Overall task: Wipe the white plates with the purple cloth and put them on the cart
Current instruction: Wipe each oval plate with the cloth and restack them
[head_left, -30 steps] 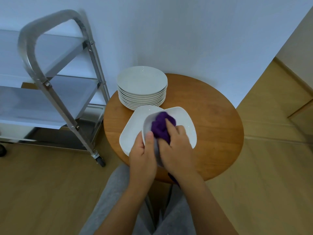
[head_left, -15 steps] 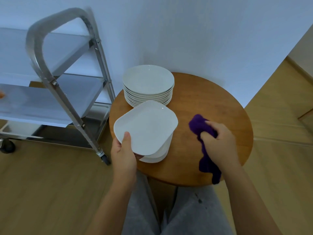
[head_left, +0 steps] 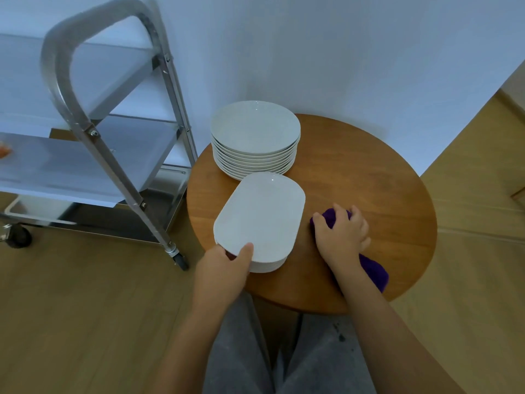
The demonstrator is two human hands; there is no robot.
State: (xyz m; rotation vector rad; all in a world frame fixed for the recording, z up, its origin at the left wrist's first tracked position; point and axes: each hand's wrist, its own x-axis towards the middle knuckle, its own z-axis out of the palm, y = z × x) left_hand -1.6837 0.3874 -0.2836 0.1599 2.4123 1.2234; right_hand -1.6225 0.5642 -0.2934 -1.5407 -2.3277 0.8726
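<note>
Our left hand (head_left: 220, 264) pinches the near edge of the top white plate (head_left: 260, 218), thumb on top. Our right hand (head_left: 342, 233) lies curled on the purple cloth (head_left: 373, 268), just right of the plates, on the table (head_left: 383, 172).

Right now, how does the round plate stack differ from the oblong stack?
The round stack is circular and taller, with many plates; the oblong stack has rounded corners and is low. The round stack stands untouched near the wall; the oblong stack's top plate is gripped at its near edge by the left hand. Both are white, on the table.
</note>
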